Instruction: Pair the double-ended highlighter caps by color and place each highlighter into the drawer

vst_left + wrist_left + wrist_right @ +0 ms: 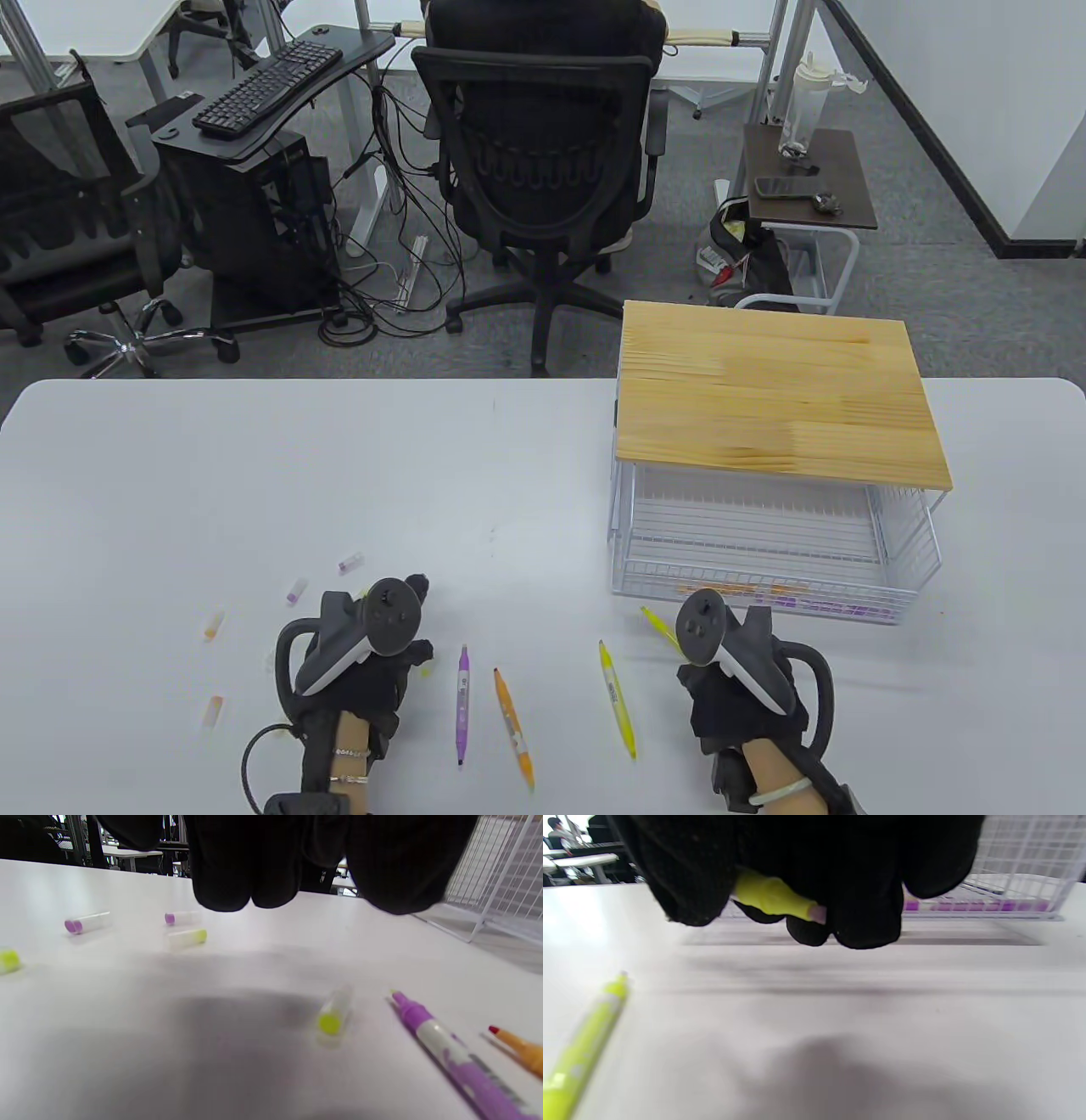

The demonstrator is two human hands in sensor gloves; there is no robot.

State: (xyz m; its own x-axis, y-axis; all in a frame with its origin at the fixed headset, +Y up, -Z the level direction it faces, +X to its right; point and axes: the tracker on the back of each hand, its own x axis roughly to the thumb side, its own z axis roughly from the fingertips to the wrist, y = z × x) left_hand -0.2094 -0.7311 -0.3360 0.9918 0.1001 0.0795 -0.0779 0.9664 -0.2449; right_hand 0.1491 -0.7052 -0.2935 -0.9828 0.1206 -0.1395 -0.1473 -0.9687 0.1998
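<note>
right hand fingers curled round a yellow highlighter, just in front of the wire drawer; left hand loosely curled, holds nothing, above a yellow cap; purple highlighter, orange highlighter, second yellow highlighter lie between the hands

left hand hovering; right hand gripping

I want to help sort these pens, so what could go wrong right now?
1. The right hand grips a yellow highlighter with its tip bare; the ink might mark the table.
2. Small caps lie loose by the left hand, like the yellow cap; a bump could roll them away.
3. Purple caps sit beside yellow ones, so colors could get mixed.
</note>
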